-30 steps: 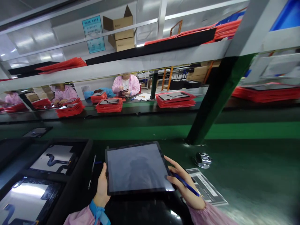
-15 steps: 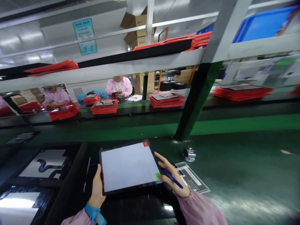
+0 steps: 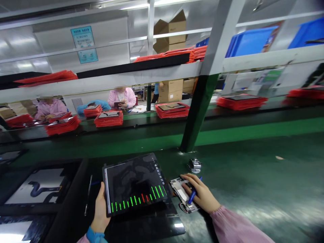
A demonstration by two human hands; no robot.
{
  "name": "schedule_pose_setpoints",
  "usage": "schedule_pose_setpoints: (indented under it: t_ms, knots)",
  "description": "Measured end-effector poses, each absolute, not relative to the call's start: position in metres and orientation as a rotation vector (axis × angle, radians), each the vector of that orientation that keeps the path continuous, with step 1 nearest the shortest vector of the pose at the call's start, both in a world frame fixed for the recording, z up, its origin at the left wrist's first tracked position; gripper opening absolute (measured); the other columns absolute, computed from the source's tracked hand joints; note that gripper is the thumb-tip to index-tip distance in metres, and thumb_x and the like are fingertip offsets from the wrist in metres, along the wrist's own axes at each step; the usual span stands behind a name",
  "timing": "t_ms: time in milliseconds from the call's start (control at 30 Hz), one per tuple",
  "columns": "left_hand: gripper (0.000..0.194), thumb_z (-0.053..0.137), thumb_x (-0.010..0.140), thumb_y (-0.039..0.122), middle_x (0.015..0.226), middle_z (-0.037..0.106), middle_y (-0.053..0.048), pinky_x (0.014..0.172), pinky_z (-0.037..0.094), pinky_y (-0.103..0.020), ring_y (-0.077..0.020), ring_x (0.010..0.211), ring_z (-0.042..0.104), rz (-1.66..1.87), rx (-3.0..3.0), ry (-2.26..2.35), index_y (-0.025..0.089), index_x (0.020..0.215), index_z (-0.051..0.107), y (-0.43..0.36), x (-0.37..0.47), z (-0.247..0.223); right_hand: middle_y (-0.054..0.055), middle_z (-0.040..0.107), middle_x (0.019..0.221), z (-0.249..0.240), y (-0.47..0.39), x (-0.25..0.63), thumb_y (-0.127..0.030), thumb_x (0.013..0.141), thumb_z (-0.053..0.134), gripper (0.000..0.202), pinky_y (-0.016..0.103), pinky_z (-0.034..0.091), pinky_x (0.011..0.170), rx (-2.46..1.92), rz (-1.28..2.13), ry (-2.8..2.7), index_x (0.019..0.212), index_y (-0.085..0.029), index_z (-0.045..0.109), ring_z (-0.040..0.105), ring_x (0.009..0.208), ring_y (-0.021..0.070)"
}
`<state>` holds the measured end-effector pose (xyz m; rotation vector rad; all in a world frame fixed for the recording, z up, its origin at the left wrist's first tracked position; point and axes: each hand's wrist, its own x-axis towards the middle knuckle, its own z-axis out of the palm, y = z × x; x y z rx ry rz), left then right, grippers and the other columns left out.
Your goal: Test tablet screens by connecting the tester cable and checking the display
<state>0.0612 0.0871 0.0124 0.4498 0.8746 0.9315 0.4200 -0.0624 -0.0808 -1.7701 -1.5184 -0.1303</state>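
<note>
My left hand (image 3: pixel 100 206) grips the left edge of a tilted display panel (image 3: pixel 134 182). Its screen is dark, with a row of green and red bars along the lower side and small icons at the right. My right hand (image 3: pixel 201 194) rests over a circuit board assembly (image 3: pixel 183 194) just right of the panel, with a blue pen (image 3: pixel 192 195) between its fingers. Whether those fingers also grip the board is unclear. Beneath the panel lies another dark glossy panel (image 3: pixel 162 224).
A black foam tray (image 3: pixel 72 189) holding panels is at the left, beside a thin pen-like tool (image 3: pixel 88 195). A shiny metal roll (image 3: pixel 194 165) stands near the green post (image 3: pixel 196 114). Red stacks (image 3: pixel 108 118) and people in pink are across the bench.
The screen has gone from plain white to dark with coloured bars. My right hand has left the panel's edge and moved onto the circuit board assembly, still with the pen. The camera view has shifted slightly.
</note>
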Motion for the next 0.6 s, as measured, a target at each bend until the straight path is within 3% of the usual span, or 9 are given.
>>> schedule_pose_setpoints:
  t_ms: [200,433,533,600]
  knots:
    - [0.05,0.053,0.093,0.038,0.112,0.072,-0.015,0.097,0.051,-0.049,-0.0325,0.1,0.069,0.93,0.405,0.798,0.013,0.137,0.05,0.087,0.06,0.009,0.018,0.059,0.124,-0.087,-0.057,0.421,-0.05,0.096,0.035,0.048,0.049,0.054,0.091,-1.872,-0.17,-1.567,0.109,-0.018,0.069,0.062,0.109,0.0318]
    - [0.048,0.053,0.093,0.038,0.109,0.073,-0.016,0.095,0.052,-0.048,-0.0332,0.099,0.069,0.867,0.369,0.719,0.012,0.134,0.054,0.082,0.059,0.015,0.02,0.058,0.128,-0.076,-0.053,0.409,-0.059,0.091,0.039,0.053,0.055,0.054,0.088,-1.869,-0.111,-1.391,0.099,-0.017,0.071,0.066,0.101,0.035]
    - [0.051,0.056,0.091,0.041,0.113,0.071,-0.014,0.095,0.052,-0.048,-0.0335,0.102,0.069,0.796,0.372,0.635,0.016,0.136,0.053,0.079,0.059,0.013,0.017,0.063,0.121,-0.051,-0.057,0.382,-0.055,0.09,0.05,0.049,0.047,0.055,0.09,-1.655,0.017,-1.29,0.118,-0.018,0.063,0.065,0.106,0.0311]
    - [0.054,0.057,0.089,0.045,0.118,0.07,-0.013,0.096,0.051,-0.051,-0.0343,0.105,0.067,0.741,0.377,0.6,0.021,0.137,0.051,0.079,0.056,0.009,0.012,0.067,0.114,-0.028,-0.061,0.359,-0.05,0.093,0.05,0.05,0.036,0.059,0.08,-1.506,0.21,-1.239,0.133,-0.02,0.051,0.069,0.094,0.0243]
